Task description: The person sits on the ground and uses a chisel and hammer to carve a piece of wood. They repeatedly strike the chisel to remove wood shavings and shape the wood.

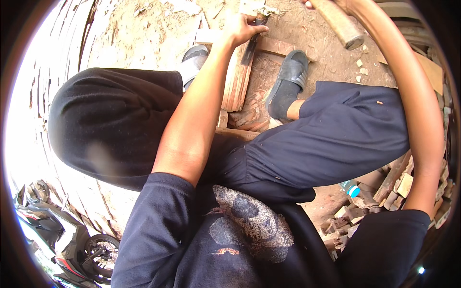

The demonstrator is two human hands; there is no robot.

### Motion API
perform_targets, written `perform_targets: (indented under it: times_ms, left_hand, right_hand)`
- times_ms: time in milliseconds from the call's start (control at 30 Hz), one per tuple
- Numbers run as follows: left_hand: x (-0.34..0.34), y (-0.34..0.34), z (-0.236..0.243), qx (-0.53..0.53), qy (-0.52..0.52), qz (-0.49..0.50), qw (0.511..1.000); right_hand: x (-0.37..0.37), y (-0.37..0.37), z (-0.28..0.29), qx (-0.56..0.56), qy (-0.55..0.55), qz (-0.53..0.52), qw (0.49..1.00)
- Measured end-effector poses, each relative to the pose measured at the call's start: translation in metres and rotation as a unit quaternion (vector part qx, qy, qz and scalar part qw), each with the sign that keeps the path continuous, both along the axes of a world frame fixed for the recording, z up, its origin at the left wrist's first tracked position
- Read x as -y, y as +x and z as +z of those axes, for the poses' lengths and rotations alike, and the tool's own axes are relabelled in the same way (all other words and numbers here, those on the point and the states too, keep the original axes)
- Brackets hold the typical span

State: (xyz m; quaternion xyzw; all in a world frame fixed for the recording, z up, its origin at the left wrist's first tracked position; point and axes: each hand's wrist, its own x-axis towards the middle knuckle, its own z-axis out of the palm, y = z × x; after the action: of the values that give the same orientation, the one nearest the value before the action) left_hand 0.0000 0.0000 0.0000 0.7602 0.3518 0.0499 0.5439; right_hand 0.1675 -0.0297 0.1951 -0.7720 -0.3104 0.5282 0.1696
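Where wood (pixel 234 89) lies, sandals (pixel 296 71) flank it.

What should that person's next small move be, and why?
Perhaps a light tap on the bladed tool with the wooden club: the left hand holds the tool over the wooden block, while the right hand grips the club off to one side.

From the wearer's head, the fisheye looks steeply down and forward, past the close shirt (pixel 249 233) to the ground (pixel 144 29); its left side seems overexposed.
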Motion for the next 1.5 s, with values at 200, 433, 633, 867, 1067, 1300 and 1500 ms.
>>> perform_targets:
  times_ms: [200,433,633,867,1067,1300,1500]
  left_hand:
    - [0.006,-0.004,0.003,0.043,-0.072,0.017,0.996]
    - [-0.005,-0.004,-0.008,0.055,-0.096,0.029,0.993]
    - [-0.004,0.001,-0.012,0.049,-0.117,0.006,0.992]
    - [-0.010,-0.009,-0.017,0.034,-0.116,0.030,0.992]
    - [-0.004,0.009,-0.014,0.028,-0.098,-0.005,0.995]
    - [-0.002,0.000,-0.002,0.024,-0.114,0.009,0.993]
    - [0.001,0.015,-0.009,0.018,-0.082,-0.008,0.996]
  right_hand:
    - [-0.005,0.006,-0.005,-0.078,-0.138,0.136,0.978]
    - [-0.007,-0.005,0.008,-0.011,0.016,-0.002,1.000]
    - [-0.004,0.002,-0.002,-0.126,-0.166,0.085,0.974]
    - [-0.012,0.003,0.017,-0.092,0.033,-0.069,0.993]
    - [0.005,0.000,0.012,-0.069,-0.157,0.037,0.984]
    - [-0.008,0.014,0.027,-0.050,-0.006,-0.044,0.998]
    - [0.020,-0.007,0.004,0.056,-0.025,0.077,0.995]
